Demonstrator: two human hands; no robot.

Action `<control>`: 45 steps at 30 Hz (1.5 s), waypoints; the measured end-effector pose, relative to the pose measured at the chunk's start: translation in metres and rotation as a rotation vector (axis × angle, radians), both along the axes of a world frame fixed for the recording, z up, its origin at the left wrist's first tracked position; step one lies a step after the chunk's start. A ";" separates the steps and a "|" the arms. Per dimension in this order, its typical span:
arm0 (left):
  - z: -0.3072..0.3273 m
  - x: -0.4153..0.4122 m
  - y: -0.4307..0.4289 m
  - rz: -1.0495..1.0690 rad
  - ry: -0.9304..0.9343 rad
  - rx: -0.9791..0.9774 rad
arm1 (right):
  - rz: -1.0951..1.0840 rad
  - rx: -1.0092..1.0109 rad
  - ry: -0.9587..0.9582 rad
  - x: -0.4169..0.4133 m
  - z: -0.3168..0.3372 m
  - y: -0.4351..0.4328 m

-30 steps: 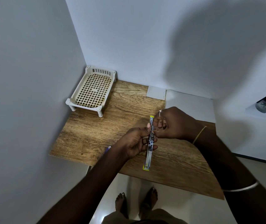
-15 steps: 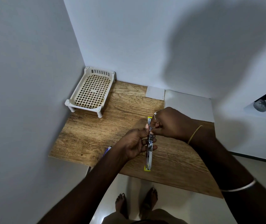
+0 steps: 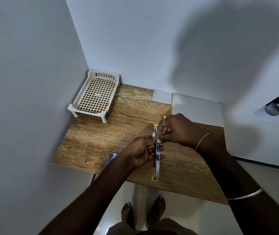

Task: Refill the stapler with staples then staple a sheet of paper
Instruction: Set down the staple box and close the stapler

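The stapler (image 3: 156,155) is held in the air above the near half of the wooden surface (image 3: 101,141), opened out flat into one long thin strip with a yellow tip at each end, running from near edge toward far edge. The left hand (image 3: 141,153) has its grip closed around the middle of the stapler, thumb on the far side and fingers wrapped under it. The right hand (image 3: 176,128) sits just beyond, its fingertips pinched together narrowly against the stapler's far part; they seem to hold a small strip of staples, though it is too small to tell for sure. A ring shows on one right finger.

A small blue and white box (image 3: 112,157) lies on the surface near its left near corner, partly hidden by the left forearm. A white sheet of paper (image 3: 197,110) lies at the far right edge, with a smaller white piece (image 3: 162,97) just left of it. A cream plastic rack (image 3: 94,96) stands on short legs in the far left corner.
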State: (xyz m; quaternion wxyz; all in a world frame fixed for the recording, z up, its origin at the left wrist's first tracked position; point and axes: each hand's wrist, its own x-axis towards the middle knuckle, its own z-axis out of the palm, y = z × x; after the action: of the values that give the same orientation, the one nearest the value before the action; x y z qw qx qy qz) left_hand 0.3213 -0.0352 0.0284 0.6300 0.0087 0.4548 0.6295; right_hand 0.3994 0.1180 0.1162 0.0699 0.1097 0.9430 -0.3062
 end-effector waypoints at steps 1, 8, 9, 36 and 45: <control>-0.001 0.000 0.000 0.004 -0.004 0.002 | -0.010 0.015 0.010 0.001 -0.002 -0.001; -0.001 0.003 -0.004 -0.026 -0.028 0.056 | -0.153 -0.182 0.043 0.015 -0.010 -0.001; -0.001 0.003 -0.004 -0.021 -0.036 0.057 | -0.175 -0.226 0.032 0.016 -0.010 0.000; -0.002 0.013 -0.001 0.037 -0.073 0.013 | -0.432 -0.551 0.100 0.042 -0.029 -0.019; -0.008 0.026 -0.004 -0.017 -0.078 0.052 | -0.542 -0.710 -0.008 0.039 -0.042 -0.020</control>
State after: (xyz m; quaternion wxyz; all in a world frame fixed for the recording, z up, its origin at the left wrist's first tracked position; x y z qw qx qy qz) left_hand 0.3473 -0.0397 0.0203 0.6520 0.0044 0.4135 0.6355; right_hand 0.4388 0.0981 0.0744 0.0241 0.3230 0.7163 -0.6180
